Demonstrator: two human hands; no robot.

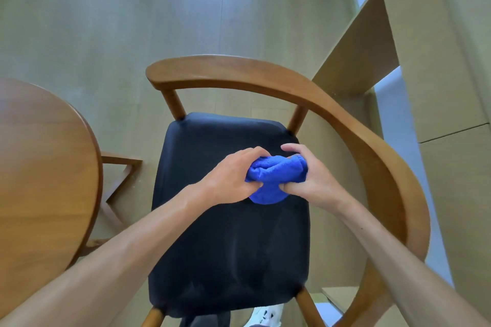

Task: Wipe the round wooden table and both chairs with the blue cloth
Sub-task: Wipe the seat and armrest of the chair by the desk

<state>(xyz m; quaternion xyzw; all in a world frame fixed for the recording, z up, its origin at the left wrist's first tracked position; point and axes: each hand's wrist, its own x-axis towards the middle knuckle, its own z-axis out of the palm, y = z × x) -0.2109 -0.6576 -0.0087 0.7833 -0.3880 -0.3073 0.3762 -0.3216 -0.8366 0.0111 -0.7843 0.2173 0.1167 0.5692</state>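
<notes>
A wooden chair (345,125) with a curved backrest and a black padded seat (228,241) stands right below me. The blue cloth (273,178) is bunched up over the middle of the seat. My left hand (233,178) grips its left side and my right hand (310,180) grips its right side, both with fingers curled into the fabric. The round wooden table (39,167) shows at the left edge, only partly in view. Only this one chair is visible.
The table's wooden base legs (119,175) reach toward the chair on the left. A pale wooden cabinet or wall unit (438,61) rises on the right, close behind the chair's backrest. Light wood-look floor lies beyond. A white shoe (265,316) shows under the seat's front edge.
</notes>
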